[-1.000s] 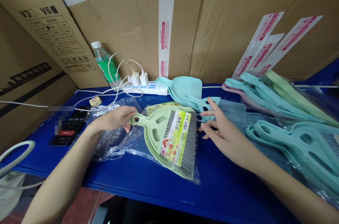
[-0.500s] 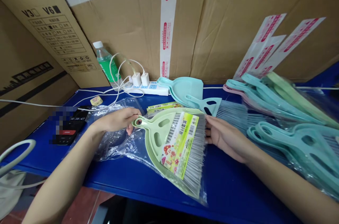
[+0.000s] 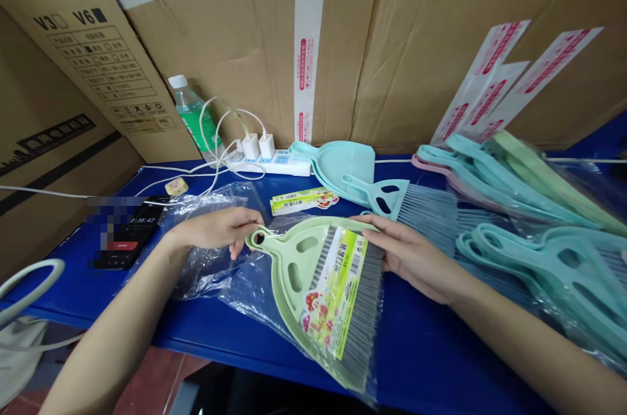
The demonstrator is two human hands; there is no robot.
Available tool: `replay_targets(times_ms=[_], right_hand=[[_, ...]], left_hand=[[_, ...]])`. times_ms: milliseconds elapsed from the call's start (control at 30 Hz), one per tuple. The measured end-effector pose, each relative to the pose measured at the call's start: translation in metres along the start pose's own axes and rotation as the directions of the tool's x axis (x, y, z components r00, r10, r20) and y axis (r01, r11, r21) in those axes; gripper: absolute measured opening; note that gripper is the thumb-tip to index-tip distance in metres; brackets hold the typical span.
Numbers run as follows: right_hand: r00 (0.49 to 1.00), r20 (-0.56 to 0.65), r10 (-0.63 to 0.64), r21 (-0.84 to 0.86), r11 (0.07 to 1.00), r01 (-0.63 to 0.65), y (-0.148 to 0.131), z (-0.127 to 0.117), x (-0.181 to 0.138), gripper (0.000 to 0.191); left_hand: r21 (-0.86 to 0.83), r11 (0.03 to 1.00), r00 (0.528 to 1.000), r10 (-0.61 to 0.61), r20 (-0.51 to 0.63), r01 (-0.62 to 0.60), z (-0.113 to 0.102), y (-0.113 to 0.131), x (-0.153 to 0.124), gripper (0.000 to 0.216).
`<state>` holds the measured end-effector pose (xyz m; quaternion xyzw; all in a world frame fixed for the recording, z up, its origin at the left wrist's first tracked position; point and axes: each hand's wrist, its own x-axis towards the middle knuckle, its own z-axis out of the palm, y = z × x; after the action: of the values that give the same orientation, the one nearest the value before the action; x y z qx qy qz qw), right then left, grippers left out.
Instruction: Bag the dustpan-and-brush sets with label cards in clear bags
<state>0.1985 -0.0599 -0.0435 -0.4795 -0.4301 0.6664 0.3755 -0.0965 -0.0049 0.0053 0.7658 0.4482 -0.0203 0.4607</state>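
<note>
A light green dustpan and brush set (image 3: 318,284) with a colourful label lies in a clear plastic bag (image 3: 245,284) on the blue table (image 3: 431,343). My left hand (image 3: 220,230) pinches the bag at the set's handle end. My right hand (image 3: 409,255) rests on the far right corner of the set by the grey bristles, fingers stretched along its edge and touching it.
Teal dustpans (image 3: 337,163) and a teal brush (image 3: 411,202) lie behind the set, with a label card (image 3: 301,200). Bagged sets (image 3: 539,232) pile up at the right. A power strip (image 3: 264,163), water bottle (image 3: 193,114), phone (image 3: 132,232) and cardboard boxes (image 3: 392,42) stand at the back and left.
The green set has slid toward me and turned, its bristle end swinging nearer the table's front edge. My right hand moved from the teal brush onto the set's corner.
</note>
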Motion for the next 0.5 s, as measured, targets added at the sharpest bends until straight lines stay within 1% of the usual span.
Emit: replay_targets(times_ms=[100,300,367,433,500], right_hand=[[1.000,0.016,-0.004,-0.016,1.000,0.004,0.000,-0.001,0.000,0.028],[1.000,0.000,0.025,-0.020,0.999,-0.025,-0.003,-0.002,0.000,0.034],[0.999,0.020,0.049,0.006,0.999,-0.049,-0.005,-0.001,0.000,0.038],[0.997,0.037,0.066,0.024,0.997,-0.066,-0.006,0.001,0.000,0.042],[0.998,0.039,0.058,0.009,0.998,-0.058,-0.005,0.002,0.000,0.044]], left_hand=[[-0.009,1.000,1.000,0.009,0.002,-0.009,0.000,0.001,0.000,0.028],[0.100,0.979,0.983,0.181,-0.024,-0.178,-0.002,0.002,0.004,0.038],[0.117,0.977,0.977,0.191,-0.092,-0.180,-0.001,0.001,0.008,0.038],[0.124,0.979,0.963,0.182,-0.200,-0.160,0.002,-0.001,0.013,0.037],[0.089,0.986,0.946,0.158,-0.281,-0.139,0.007,-0.003,0.019,0.032]])
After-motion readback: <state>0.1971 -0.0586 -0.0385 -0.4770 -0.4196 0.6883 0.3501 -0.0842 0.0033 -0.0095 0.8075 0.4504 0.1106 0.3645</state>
